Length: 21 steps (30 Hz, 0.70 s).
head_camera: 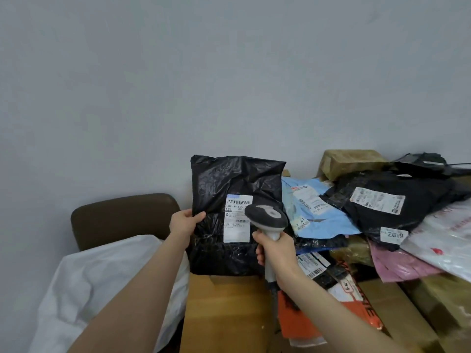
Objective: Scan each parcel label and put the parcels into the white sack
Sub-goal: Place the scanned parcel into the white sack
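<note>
Only the person's arms and hands show. The left forearm [142,289] and the right forearm [331,309] are both bare, uncovered from the bottom edge of the view all the way to the wrists; whatever is worn higher up lies out of sight. The left hand [184,222] and the right hand [274,248] are bare as well, down to the fingertips. Both forearms are smooth and slim, narrowing toward the wrists. The fingernails are too small to make out.
</note>
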Available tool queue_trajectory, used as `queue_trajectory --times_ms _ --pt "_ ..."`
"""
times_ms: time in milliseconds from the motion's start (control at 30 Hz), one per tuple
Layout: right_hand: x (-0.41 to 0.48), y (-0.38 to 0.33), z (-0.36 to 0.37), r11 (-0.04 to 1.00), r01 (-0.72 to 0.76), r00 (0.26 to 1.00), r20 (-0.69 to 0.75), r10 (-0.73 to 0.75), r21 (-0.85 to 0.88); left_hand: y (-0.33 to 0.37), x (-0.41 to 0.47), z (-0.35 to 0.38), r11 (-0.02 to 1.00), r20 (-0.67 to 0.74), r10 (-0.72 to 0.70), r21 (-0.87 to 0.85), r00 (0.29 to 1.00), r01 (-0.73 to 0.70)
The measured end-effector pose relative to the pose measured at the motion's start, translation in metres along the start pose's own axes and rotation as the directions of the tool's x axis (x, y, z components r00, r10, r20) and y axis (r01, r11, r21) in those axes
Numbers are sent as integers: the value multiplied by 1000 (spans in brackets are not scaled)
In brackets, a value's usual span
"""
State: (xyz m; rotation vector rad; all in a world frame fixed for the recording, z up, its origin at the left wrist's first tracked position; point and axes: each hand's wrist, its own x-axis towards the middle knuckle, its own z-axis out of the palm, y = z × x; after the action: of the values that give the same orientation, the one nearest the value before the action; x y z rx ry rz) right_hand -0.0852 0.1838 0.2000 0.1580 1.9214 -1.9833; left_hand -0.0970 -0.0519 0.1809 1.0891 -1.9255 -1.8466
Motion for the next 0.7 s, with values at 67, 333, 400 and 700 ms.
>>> queue_trajectory --times_ms 67,333,400,700 --pt "-5 4 9 1000 0 1000 2 0 -19 -4 0 -6 1000 -16 -18 -14 1000 17" --pt "-17 7 28 999 -31 999 -21 31 -25 -16 1 -21 998 -25 -57 -38 998 56" --pt "-20 8 30 999 -36 999 -17 36 -17 -18 2 -23 998 -18 -65 -28 998 65" --pt "-26 9 32 999 -22 999 -24 21 -38 -23 -3 -27 997 -19 -66 -52 998 65"
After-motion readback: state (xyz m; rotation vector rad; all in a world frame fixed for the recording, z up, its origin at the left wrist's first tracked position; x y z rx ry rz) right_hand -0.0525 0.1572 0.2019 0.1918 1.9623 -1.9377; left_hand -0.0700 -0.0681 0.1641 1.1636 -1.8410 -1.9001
